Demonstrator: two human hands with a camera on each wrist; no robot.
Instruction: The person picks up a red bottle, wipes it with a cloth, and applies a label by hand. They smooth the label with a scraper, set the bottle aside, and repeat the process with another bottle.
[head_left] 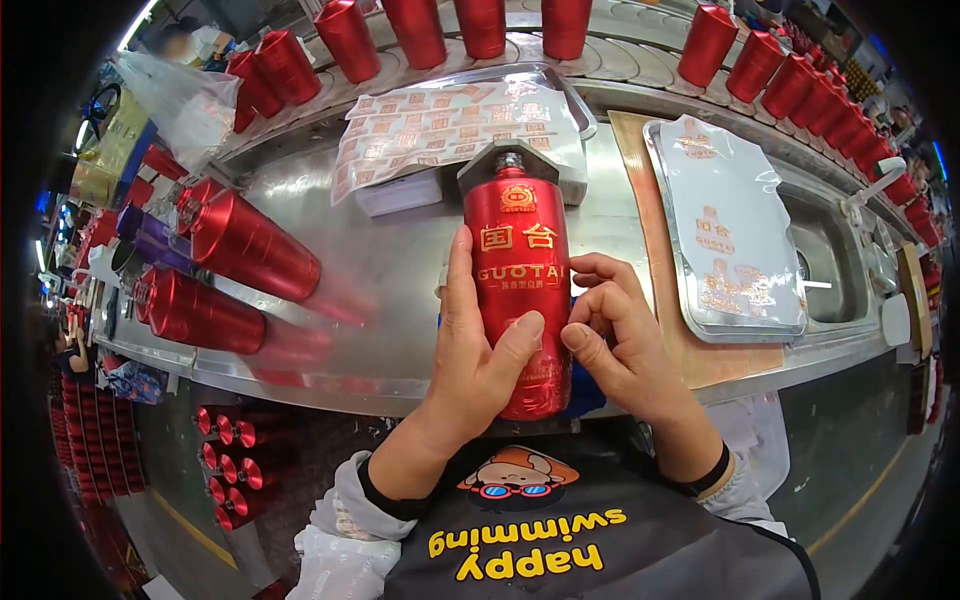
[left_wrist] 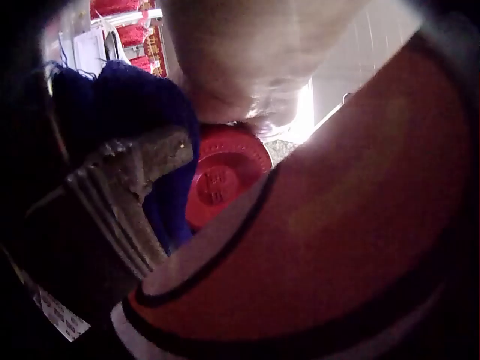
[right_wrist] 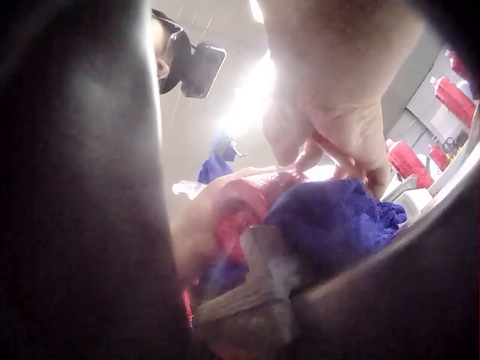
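A red bottle (head_left: 515,260) with gold lettering lies on its back, its neck toward the far side of the bench. Under its neck is a dark grey support (head_left: 475,170). My left hand (head_left: 465,355) holds the bottle, thumb across the front and fingers along the left side. Close by the right side is my right hand (head_left: 630,345), its fingers loosely bent and thumb apart from the index finger. In the left wrist view the bottle's round base (left_wrist: 214,187) shows beside a blue cloth (left_wrist: 127,105). That cloth (right_wrist: 330,217) bunches under the bottle in the right wrist view.
Two red bottles (head_left: 255,245) lie at the left of the steel bench. Behind the support is a sheet of gold labels (head_left: 440,120). A metal tray (head_left: 675,265) with a partly used label sheet stands right, before a sink (head_left: 835,270). Bottles line the conveyor (head_left: 640,60) at the back.
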